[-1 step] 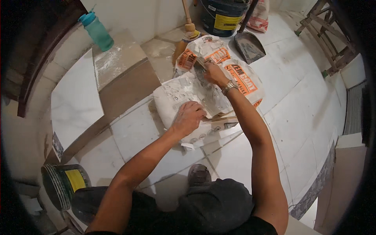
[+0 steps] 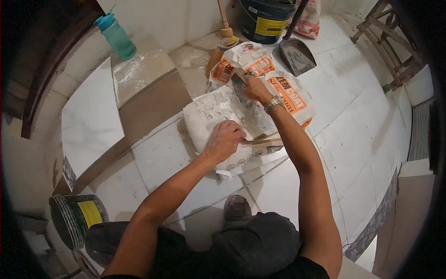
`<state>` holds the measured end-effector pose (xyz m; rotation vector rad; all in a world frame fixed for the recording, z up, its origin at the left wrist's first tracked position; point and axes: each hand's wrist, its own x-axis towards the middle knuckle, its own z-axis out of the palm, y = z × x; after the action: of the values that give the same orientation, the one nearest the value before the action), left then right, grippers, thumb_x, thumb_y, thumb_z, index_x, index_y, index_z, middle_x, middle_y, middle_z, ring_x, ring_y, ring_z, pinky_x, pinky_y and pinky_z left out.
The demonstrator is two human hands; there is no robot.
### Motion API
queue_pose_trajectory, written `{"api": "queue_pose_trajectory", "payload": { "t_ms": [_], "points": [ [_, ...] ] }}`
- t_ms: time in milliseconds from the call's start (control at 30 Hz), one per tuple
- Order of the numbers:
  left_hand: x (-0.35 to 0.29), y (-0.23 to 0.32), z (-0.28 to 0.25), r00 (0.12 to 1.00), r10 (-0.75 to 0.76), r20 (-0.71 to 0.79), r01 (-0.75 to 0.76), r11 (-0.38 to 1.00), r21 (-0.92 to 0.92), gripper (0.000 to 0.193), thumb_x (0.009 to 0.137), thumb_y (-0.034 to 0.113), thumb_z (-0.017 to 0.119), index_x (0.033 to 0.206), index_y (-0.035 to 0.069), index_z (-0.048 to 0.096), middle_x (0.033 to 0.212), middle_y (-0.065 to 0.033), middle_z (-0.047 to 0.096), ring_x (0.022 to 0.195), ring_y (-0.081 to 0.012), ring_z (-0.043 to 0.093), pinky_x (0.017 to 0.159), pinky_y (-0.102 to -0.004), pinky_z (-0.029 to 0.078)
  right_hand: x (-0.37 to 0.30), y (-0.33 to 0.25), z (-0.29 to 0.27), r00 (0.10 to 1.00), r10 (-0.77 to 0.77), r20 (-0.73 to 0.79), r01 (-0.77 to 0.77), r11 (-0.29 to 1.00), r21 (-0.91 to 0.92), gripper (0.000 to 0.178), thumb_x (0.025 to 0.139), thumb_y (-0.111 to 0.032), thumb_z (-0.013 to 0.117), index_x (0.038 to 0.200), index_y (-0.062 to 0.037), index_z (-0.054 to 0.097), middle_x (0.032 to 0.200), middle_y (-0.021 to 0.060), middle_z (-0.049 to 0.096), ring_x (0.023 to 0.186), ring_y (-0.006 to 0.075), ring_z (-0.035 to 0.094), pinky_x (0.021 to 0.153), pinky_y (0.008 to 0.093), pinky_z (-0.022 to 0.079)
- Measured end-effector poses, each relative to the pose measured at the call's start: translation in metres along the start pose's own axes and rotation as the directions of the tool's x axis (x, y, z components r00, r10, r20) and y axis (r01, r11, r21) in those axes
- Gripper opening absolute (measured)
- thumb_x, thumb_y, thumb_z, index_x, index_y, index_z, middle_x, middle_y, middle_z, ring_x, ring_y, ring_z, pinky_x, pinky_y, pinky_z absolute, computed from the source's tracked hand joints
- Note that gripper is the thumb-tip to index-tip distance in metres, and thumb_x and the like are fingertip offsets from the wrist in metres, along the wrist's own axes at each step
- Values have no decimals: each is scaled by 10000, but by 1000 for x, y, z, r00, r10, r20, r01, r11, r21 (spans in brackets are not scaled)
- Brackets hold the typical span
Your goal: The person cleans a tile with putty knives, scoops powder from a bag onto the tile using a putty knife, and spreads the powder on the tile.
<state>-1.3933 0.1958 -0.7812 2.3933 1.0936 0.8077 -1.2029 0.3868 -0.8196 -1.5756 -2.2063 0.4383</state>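
A torn paper bag (image 2: 200, 116), white with printed panels, lies on the tiled floor by the grey step. My left hand (image 2: 226, 142) rests on its near side, fingers curled over the ripped paper edge. Farther off, my right hand (image 2: 256, 89), with a metal-banded watch on the wrist, is closed round a flat trowel-like tool (image 2: 237, 84). The tool's greyish blade reaches into the bag's opening; my fingers partly cover it. Behind and right of that opening bulge white-and-orange bag parts (image 2: 288, 95); whether they belong to the same bag I cannot tell.
Beyond the bags stand a broom (image 2: 226, 35), a dark bucket (image 2: 265, 23) and a dustpan (image 2: 297, 56). A teal bottle (image 2: 118, 42) and a white sheet (image 2: 90, 121) rest on the step (image 2: 153, 95). Another bucket (image 2: 76, 218) is at lower left, a wooden stand (image 2: 390, 42) far right.
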Motion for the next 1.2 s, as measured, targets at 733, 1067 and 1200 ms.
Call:
{"api": "queue_pose_trajectory", "payload": {
  "t_ms": [733,1067,1200],
  "points": [
    [11,-1,19,987,75,-145,-103,975,-197,248,687,-99,562,885,33,635,929,-96,614,1016,-304,562,916,-387,462,-40,-2,-20,891,142,431,-248,947,203,290,752,-212,654,896,38,625,753,85,624,711,180,582,668,366,455],
    [7,12,13,990,-15,-137,-1,993,-115,195,712,-39,634,854,80,697,953,-102,565,961,-293,563,860,-368,483,-56,2,-22,764,120,634,-442,813,379,193,814,-197,684,849,-21,614,671,10,568,595,114,479,539,315,399],
    [-8,14,7,987,-111,-117,96,988,-121,195,726,-15,656,859,111,722,896,-87,527,888,-270,551,799,-358,490,-56,-7,-33,760,177,626,-602,555,574,159,851,-155,664,890,-10,611,725,6,579,615,104,492,533,298,399]
  ]
}}
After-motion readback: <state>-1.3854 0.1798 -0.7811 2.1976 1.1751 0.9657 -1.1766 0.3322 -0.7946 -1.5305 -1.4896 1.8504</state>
